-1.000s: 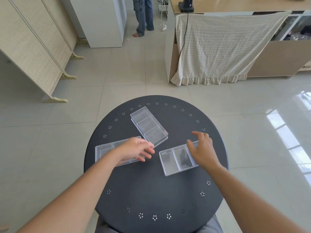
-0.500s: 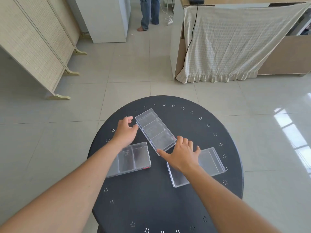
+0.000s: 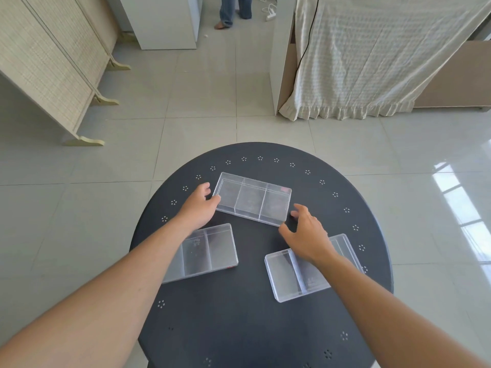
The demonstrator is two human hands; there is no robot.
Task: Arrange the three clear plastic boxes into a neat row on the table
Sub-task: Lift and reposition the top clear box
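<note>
Three clear plastic boxes with inner dividers lie on a round dark table (image 3: 239, 322). The far box (image 3: 252, 199) lies almost crosswise at the table's middle back, a little tilted. My left hand (image 3: 199, 208) grips its left end with the fingertips. My right hand (image 3: 305, 232) is at its near right corner, thumb on the corner and fingers by the right end. The near left box (image 3: 212, 251) lies flat, partly under my left forearm. The near right box (image 3: 295, 277) lies at an angle, partly under my right wrist.
The table's rim has small hole patterns. On the tiled floor behind stand a woven folding screen (image 3: 47, 62) at the left, a white cabinet (image 3: 159, 19), and a counter draped with a cream cloth (image 3: 372, 57). A person's legs (image 3: 228, 9) show at the top.
The far box has turned from diagonal to nearly crosswise. My right hand moved from its near end to its right corner; my left hand stayed at its left end.
</note>
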